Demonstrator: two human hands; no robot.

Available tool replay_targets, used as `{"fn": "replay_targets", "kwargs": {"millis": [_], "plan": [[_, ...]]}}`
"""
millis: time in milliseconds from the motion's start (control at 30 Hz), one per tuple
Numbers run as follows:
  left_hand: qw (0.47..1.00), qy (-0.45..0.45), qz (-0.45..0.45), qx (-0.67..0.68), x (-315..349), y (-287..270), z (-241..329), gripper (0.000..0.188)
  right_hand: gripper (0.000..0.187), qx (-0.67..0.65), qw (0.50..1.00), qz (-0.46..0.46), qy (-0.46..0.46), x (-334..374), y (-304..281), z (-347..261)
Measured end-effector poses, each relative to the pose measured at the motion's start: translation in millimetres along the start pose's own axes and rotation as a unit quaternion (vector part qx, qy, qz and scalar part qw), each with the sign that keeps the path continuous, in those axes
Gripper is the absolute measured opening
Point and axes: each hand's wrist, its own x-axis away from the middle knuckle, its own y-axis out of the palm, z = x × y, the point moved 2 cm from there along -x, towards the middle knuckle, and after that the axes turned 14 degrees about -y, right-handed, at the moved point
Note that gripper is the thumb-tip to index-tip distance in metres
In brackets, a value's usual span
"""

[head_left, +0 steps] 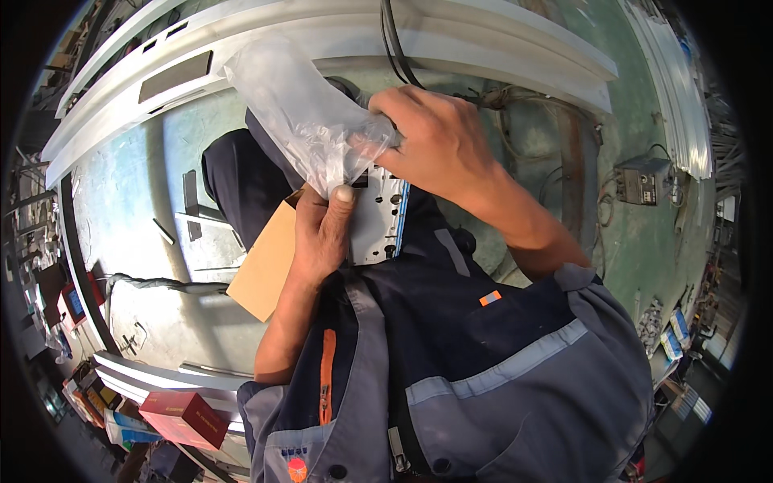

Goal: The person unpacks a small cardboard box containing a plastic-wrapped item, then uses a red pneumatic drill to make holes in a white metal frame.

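Observation:
A clear plastic bag stretches up and away over my lap, its crumpled end gathered between my hands. My left hand is closed, with its thumb pressed on the bag's gathered lower end. The fingers of my right hand are pinched on the bag's crumpled right side. Beneath the hands lies a white box-like piece with dark spots or holes and a blue right edge; I cannot make out its exact kind. A plain brown cardboard piece sticks out to the left, behind my left wrist, partly hidden by it.
Long white metal profiles lie across the floor ahead. A grey box-shaped device with cables stands at right, near a bundle of silvery strips. A red box sits at lower left. A black cable crosses the floor at left.

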Motion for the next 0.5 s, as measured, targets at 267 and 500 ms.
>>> {"fn": "replay_targets", "kwargs": {"millis": [267, 500], "plan": [[0.999, -0.007, 0.012, 0.045, -2.8, -2.8, -2.8, 0.05, 0.027, -0.12, 0.989, 0.062, 0.064, 6.2, 0.9, 15.9], [0.996, -0.013, -0.004, 0.087, -11.9, 0.0, -12.7, 0.038, 0.024, -0.078, 0.995, 0.038, -0.038, 30.7, 8.9, 34.1]]}}
